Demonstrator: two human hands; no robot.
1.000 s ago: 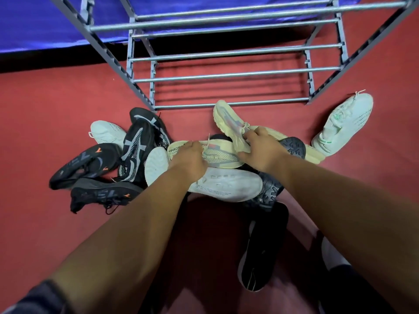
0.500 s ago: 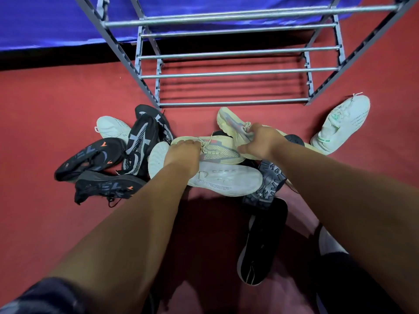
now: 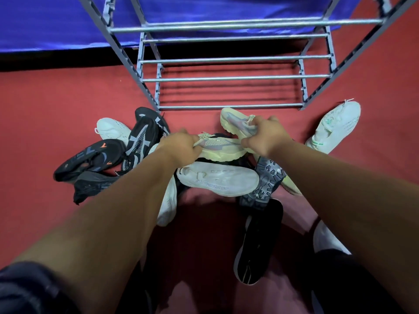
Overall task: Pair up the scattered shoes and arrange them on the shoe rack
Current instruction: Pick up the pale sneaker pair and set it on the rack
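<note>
Two cream sneakers with grey-pink side panels lie on top of a shoe pile on the red floor. My left hand [image 3: 181,147] grips the nearer cream sneaker [image 3: 223,149] by its collar and laces. My right hand [image 3: 264,135] grips the farther cream sneaker [image 3: 233,121] at its laces. The grey metal shoe rack [image 3: 229,78] stands just beyond them, with no shoes on its visible bars. An upturned white sole [image 3: 217,179] lies under the nearer cream sneaker.
Black sneakers with orange marks [image 3: 88,158], a black-and-grey sneaker [image 3: 140,141] and a white sneaker [image 3: 112,130] lie at the left. A white sneaker with green trim [image 3: 335,128] lies right of the rack. A grey-lugged sole [image 3: 264,180] and a black shoe [image 3: 258,243] lie nearer me. A blue sheet [image 3: 56,21] hangs behind.
Both hands have closed tighter on the cream sneakers and raised them slightly off the pile. The view has moved closer to the rack.
</note>
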